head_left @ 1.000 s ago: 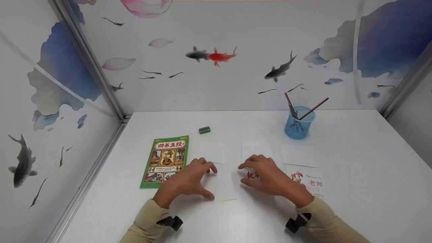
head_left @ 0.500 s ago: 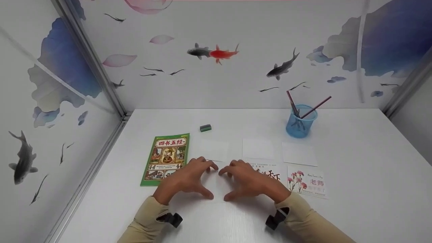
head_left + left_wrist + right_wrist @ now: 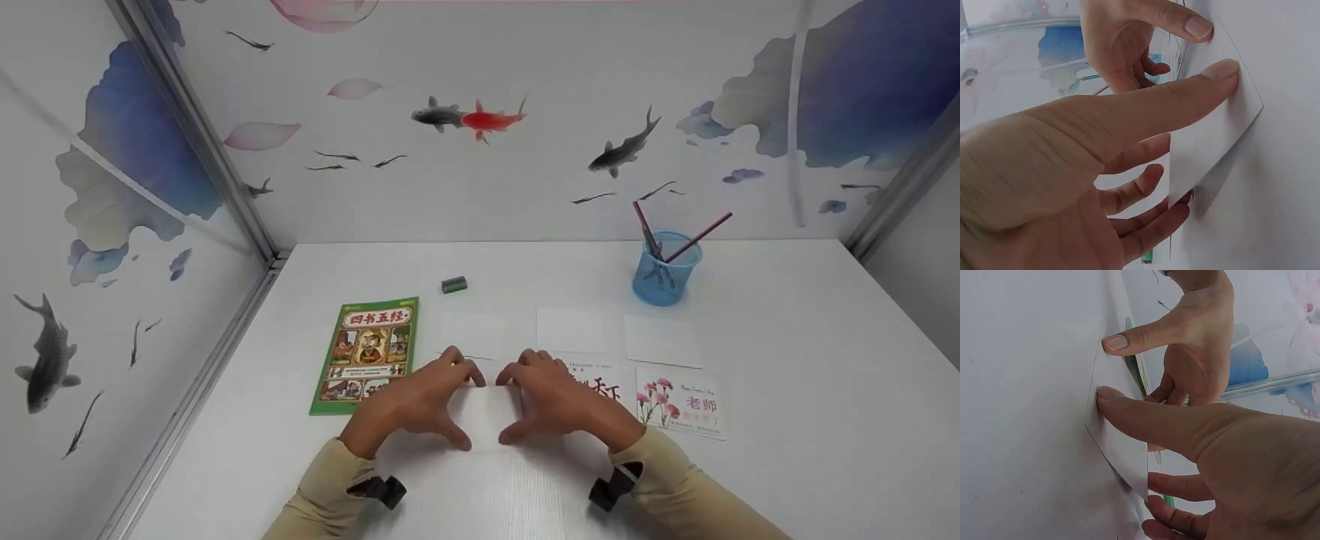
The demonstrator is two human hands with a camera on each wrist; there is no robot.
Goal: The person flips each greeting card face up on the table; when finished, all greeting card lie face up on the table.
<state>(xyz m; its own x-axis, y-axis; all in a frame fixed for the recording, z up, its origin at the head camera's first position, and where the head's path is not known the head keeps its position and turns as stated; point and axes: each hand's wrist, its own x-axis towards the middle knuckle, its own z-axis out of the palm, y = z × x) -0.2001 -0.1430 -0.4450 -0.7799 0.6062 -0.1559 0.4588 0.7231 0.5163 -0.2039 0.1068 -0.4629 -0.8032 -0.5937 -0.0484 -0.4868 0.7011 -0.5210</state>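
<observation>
Between the two hands is a blank white card (image 3: 484, 420), raised along one side with a shadow beneath it in both wrist views. My left hand (image 3: 424, 397) holds its left part, thumb (image 3: 1221, 73) on the near edge and fingers at the far edge, some tips behind it. On the other side, my right hand (image 3: 551, 397) grips the card the same way, its thumb (image 3: 1112, 395) pressing on the near edge. Partly covered by the right hand lies a card with dark red calligraphy (image 3: 604, 386).
Left of the hands lies a green-bordered book (image 3: 367, 352). A green sharpener-like block (image 3: 454, 285) sits behind. Further right are a flower-printed card (image 3: 679, 401), blank white cards (image 3: 664, 341) in a row, and a blue mesh cup (image 3: 664, 274) with pencils.
My right hand has moved left off the calligraphy card to the blank card, uncovering the printed cards. The blank card now shows brighter and bowed between the hands. My left hand has stayed nearly still.
</observation>
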